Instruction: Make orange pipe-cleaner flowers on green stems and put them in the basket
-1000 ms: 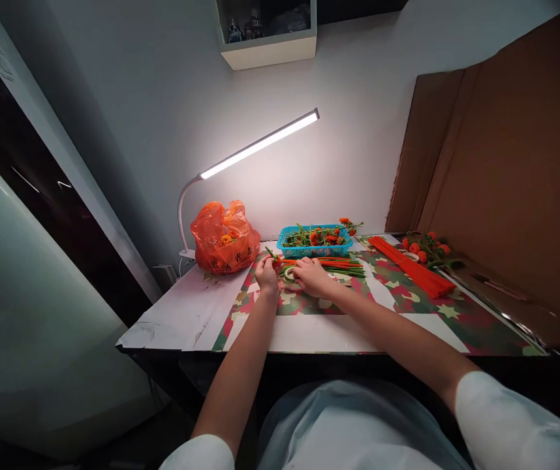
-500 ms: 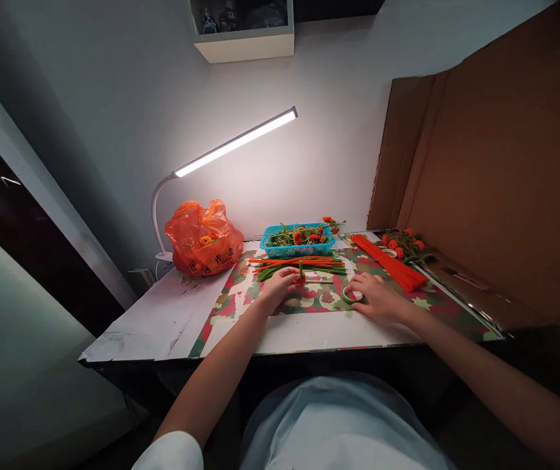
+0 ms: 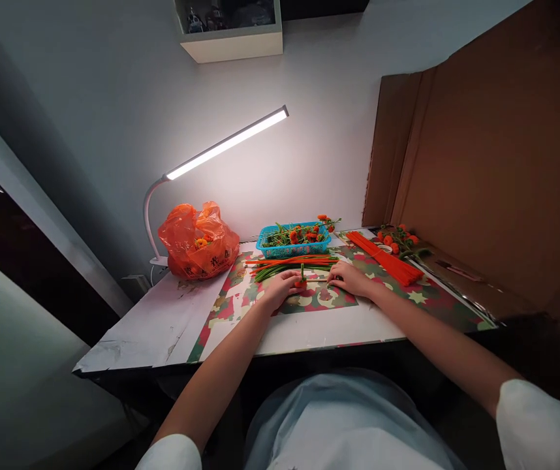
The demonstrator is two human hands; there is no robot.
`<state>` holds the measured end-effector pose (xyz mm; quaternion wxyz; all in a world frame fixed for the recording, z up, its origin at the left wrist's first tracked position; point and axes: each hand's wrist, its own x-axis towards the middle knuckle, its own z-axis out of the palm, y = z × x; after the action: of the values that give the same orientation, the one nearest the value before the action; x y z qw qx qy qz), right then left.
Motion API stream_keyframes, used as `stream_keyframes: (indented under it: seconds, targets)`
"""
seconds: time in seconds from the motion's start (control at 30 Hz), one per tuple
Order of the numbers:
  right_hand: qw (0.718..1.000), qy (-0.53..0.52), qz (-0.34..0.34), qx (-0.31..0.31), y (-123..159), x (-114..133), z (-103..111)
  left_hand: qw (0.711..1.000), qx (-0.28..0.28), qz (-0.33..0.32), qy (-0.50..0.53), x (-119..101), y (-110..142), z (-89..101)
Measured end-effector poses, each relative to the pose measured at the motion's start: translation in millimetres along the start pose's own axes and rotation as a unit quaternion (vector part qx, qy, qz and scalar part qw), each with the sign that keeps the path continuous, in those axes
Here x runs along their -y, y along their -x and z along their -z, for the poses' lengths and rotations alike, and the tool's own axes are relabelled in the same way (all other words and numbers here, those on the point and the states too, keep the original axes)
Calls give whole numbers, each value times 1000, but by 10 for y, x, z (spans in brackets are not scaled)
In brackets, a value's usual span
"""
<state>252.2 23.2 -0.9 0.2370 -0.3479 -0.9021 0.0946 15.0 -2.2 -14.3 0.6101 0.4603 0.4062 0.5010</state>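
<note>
Hands apart: left hand (image 3: 282, 289) grips flower (image 3: 300, 284), green stem (image 3: 302, 269) up; right hand (image 3: 349, 279) is at stick (image 3: 317, 281) end, can't tell if gripping. Basket (image 3: 261, 244) sits behind.

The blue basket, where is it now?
In the head view, the blue basket stands by the wall, right of the orange plastic bag, behind orange and green pipe cleaners.

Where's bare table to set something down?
Free table: the white left end, before the orange bag; the white front strip, nearer than the left hand and right hand. Crowded: beyond the hands, where red and green stems lie before the blue basket; farther right, red bundle and orange flowers.
</note>
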Motion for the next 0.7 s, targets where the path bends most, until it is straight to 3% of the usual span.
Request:
stream_keyframes:
  seconds: [0.13,0.37,0.6,0.7]
  targets:
    - [998,-58,-9,-11,-102,-156,-59,999,-11,-24,-30,35,-57,26]
    - [960,-246,-132,-27,-38,-224,-70,997,-29,-50,-42,54,-124,38]
    - [984,-160,-77,-18,62,13,-95,1000,-6,-14,-25,16,-21,-54]
    - [991,-107,-66,-43,78,163,-120,999,7,2,-38,0,38,-105]
